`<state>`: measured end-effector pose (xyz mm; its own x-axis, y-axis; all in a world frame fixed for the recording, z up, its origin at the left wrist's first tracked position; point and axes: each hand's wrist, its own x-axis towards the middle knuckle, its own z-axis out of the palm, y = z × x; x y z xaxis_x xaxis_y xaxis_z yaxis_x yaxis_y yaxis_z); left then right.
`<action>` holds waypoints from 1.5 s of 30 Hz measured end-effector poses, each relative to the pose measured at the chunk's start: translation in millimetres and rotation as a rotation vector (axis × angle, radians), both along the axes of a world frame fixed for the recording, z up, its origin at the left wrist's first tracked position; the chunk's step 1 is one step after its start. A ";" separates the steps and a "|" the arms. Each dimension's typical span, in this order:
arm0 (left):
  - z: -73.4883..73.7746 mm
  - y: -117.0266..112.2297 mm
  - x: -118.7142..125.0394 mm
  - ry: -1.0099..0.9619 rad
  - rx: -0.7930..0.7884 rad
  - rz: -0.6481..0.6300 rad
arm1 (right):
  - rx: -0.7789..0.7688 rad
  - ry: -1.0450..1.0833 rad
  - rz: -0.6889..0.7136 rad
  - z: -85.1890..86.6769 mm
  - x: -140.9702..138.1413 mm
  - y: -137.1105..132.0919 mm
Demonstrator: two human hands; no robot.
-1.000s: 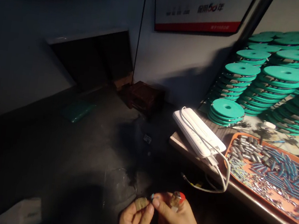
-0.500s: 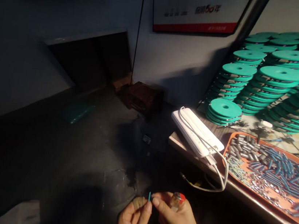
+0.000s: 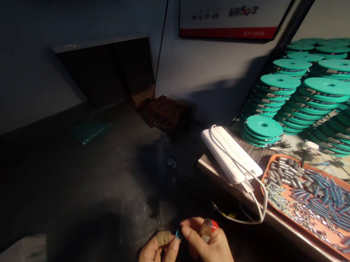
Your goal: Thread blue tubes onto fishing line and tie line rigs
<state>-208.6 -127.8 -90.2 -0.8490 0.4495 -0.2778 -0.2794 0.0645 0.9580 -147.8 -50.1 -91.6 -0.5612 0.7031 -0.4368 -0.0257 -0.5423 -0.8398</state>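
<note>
My left hand [image 3: 158,260] is low in the middle of the head view, its thumb and forefinger pinched on a thin, small blue piece [image 3: 177,234] that sticks up from the fingertips. A tan wrap [image 3: 163,238] covers part of one left finger. Just to the right, my right hand [image 3: 207,249] has thumb and forefinger closed together close to the blue piece. Whatever sits in that pinch is too small and dark to make out. A red and clear wrap [image 3: 210,227] is around a right finger.
On the bench at right, an orange tray [image 3: 264,181] holds metal cylinders, blue ribbed pieces and small metal fittings. A white power strip [image 3: 230,155] with its cable overhangs the bench edge. Stacked green spools [image 3: 264,126] stand behind. A brown stool [image 3: 169,113] is on the dark floor.
The blue piece has shifted slightly right and now tilts, with its tip appearing split. My right fingertips have risen a little beside it. Both hands remain closed.
</note>
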 end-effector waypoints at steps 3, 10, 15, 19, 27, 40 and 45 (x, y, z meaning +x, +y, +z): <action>-5.8 -1.6 0.3 0.014 -0.002 -0.011 | 0.002 0.013 0.071 0.3 -0.1 1.4; 0.4 0.6 -0.5 0.046 -0.006 -0.006 | -0.042 0.010 -0.003 6.2 -0.8 -0.3; 2.3 1.1 -1.9 0.041 -0.025 -0.013 | -0.052 0.006 -0.021 6.6 -1.3 -0.8; -1.4 -0.5 -3.0 0.008 -0.026 -0.036 | -0.051 0.023 -0.019 4.1 -1.0 -1.3; 1.5 0.1 -3.3 -0.013 -0.008 -0.044 | -0.068 0.040 -0.020 4.4 -1.0 -2.4; -7.8 -4.5 -4.3 0.023 -0.011 -0.088 | -0.087 0.088 0.013 3.9 -1.3 -3.4; -5.7 -3.2 -2.8 0.034 -0.001 -0.104 | -0.127 0.108 0.026 0.0 -2.4 -6.1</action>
